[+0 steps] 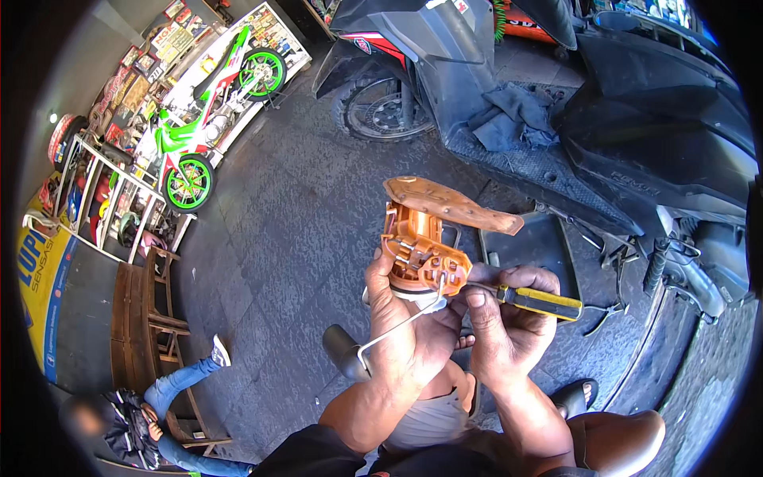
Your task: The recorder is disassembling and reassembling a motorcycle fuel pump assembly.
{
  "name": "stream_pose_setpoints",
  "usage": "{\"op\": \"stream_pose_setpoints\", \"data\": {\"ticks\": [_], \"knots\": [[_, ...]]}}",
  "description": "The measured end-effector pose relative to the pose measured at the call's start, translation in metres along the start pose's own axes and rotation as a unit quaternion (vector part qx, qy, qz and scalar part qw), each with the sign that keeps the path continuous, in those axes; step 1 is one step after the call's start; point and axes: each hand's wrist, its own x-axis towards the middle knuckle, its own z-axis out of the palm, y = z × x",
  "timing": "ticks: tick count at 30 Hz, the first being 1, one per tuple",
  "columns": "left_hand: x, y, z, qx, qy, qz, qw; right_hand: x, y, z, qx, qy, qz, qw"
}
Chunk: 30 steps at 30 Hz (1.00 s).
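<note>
In front of me, my left hand is closed around a fuel pump unit, an orange plastic housing with slots and a white part at its base. From it a bent wire arm runs down to a black cylindrical float beside my left wrist. My right hand grips a screwdriver by its yellow and black handle. Its shaft points left at the lower right edge of the housing; fingers partly hide the tip, so contact is unclear. Just beyond the pump is a brown, curved, wooden-looking piece.
A dark scooter with a cloth on its footboard stands at the right. Beyond my right hand lies a dark tray. A green and white motorcycle stands at the far left, near a wooden bench with a person seated.
</note>
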Motion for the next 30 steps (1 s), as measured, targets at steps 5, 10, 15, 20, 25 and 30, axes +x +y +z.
{"op": "stream_pose_setpoints", "data": {"ticks": [5,10,15,20,25,30], "knots": [[0.001,0.000,-0.002,0.004,-0.035,-0.007,0.999,0.006,-0.001,0.002,-0.036,0.002,-0.016,0.999],[0.003,-0.004,-0.002,0.025,-0.010,0.012,1.000,0.005,0.002,-0.002,-0.104,0.012,-0.025,0.994],[0.004,-0.004,0.000,0.053,0.002,0.028,0.998,0.009,0.001,-0.002,-0.088,0.004,-0.024,0.996],[0.008,-0.002,-0.005,0.034,-0.025,0.002,0.999,0.014,0.001,-0.004,-0.083,-0.011,-0.015,0.996],[0.007,-0.002,-0.004,0.020,-0.042,-0.006,0.999,0.015,0.000,-0.004,-0.091,-0.019,-0.020,0.995],[0.005,-0.004,-0.004,0.016,-0.035,0.013,0.999,0.016,-0.007,-0.002,-0.100,-0.021,0.023,0.995]]}}
